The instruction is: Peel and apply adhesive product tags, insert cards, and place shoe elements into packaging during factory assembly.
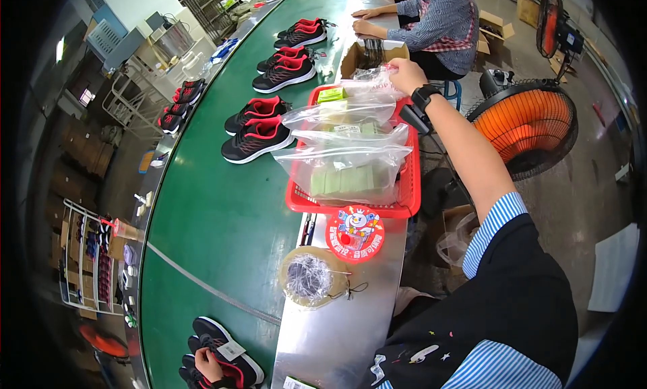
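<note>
With my right hand (407, 77) I pinch the top edge of a clear plastic bag (377, 83) at the far end of a red basket (317, 205). More clear zip bags (350, 154) stand in the basket, holding stacks of pale green labels (344, 181). A bright green packet (331, 94) lies at the basket's far end. At the lower edge, my left hand (209, 366) is closed at the opening of a black sneaker (251, 370) with red lining; its grip is partly hidden. A white tag (231, 350) lies on that shoe.
Pairs of black sneakers (259, 138) stand along the green conveyor belt (202, 220). Nearer on the metal table (337, 342) are a tape roll (306, 281) and a round red fan (355, 234). A cardboard box (394, 50), a co-worker (441, 25) and an orange electric fan (526, 129) are beyond.
</note>
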### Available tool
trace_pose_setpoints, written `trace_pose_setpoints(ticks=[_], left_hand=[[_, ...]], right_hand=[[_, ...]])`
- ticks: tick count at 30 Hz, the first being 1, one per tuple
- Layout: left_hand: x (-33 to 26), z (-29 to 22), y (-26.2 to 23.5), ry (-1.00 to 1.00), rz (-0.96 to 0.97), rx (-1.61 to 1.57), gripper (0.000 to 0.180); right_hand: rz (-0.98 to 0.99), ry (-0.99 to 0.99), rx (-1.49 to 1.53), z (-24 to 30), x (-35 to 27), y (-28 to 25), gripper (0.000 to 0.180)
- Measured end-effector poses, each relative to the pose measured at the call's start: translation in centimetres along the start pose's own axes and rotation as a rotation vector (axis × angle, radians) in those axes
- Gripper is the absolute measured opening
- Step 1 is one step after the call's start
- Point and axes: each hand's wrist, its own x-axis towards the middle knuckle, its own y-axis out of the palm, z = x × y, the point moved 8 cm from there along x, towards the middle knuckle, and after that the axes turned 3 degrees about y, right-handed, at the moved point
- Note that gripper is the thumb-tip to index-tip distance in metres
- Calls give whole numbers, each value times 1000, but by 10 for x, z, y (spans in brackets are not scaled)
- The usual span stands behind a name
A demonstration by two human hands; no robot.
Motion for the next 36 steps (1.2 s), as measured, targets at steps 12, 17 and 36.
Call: trace_pose_setpoints(ticks=[12, 17, 36], left_hand=[[-7, 14, -8, -32, -23, 18, 4], [-10, 10, -11, -11, -25, 39, 4], [-16, 23, -30, -157, 78, -66, 9]], right_hand=[[-124, 74, 240, -16, 21, -31, 39], [-158, 94, 328, -31, 27, -34, 38], [55, -249, -495, 35, -47, -29, 53]])
